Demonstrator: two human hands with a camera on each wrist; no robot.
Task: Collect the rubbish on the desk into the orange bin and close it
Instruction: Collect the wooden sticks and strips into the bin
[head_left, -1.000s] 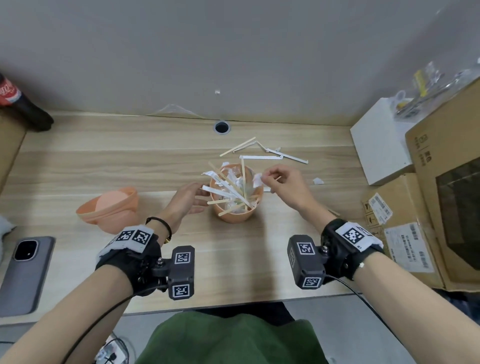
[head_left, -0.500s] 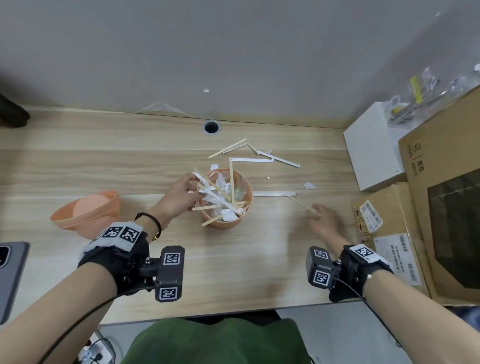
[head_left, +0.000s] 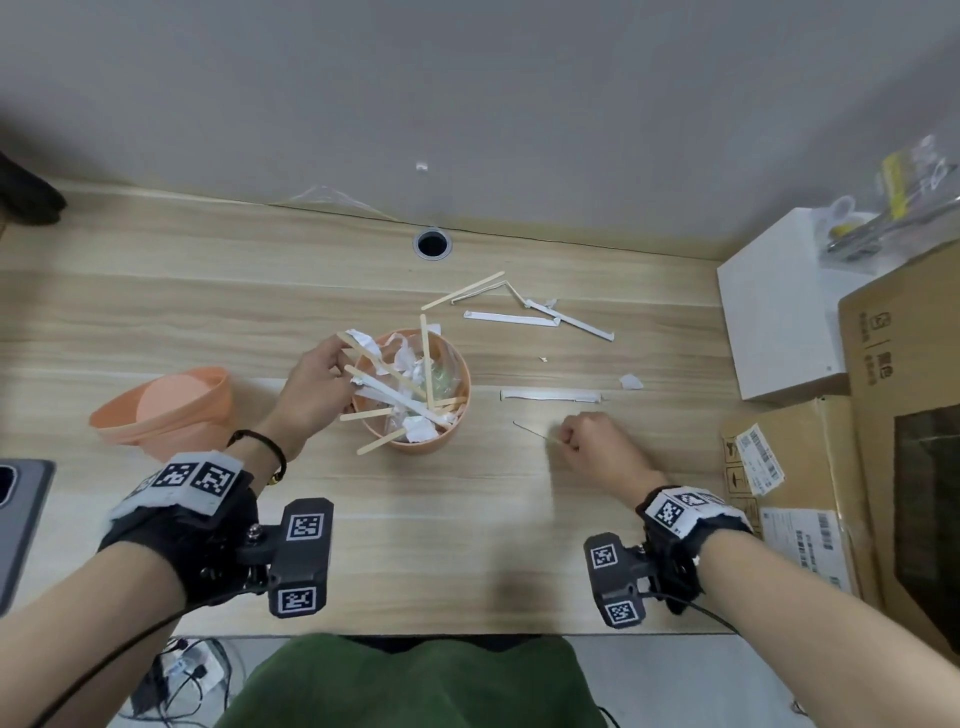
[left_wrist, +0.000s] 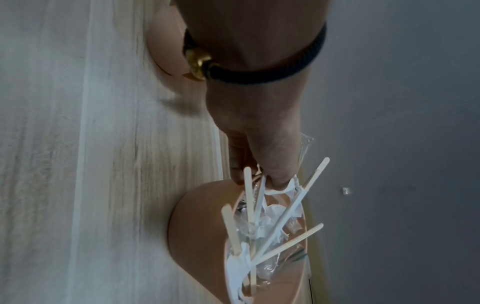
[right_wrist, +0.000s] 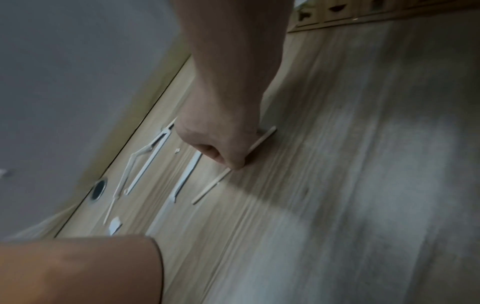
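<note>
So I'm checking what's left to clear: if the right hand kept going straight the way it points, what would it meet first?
Probably the long white paper strip lying flat just beyond the right hand, which grips a thin wooden stick; depth is uncertain.

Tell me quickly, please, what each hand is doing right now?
Left hand: grips the rim of the round orange plastic bin.
Right hand: pinches a thin wooden stick.

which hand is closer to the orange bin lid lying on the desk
Left. The left hand grips the near rim of the orange bin, just right of the lid. The right hand pinches a wooden stick on the bin's far side.
</note>
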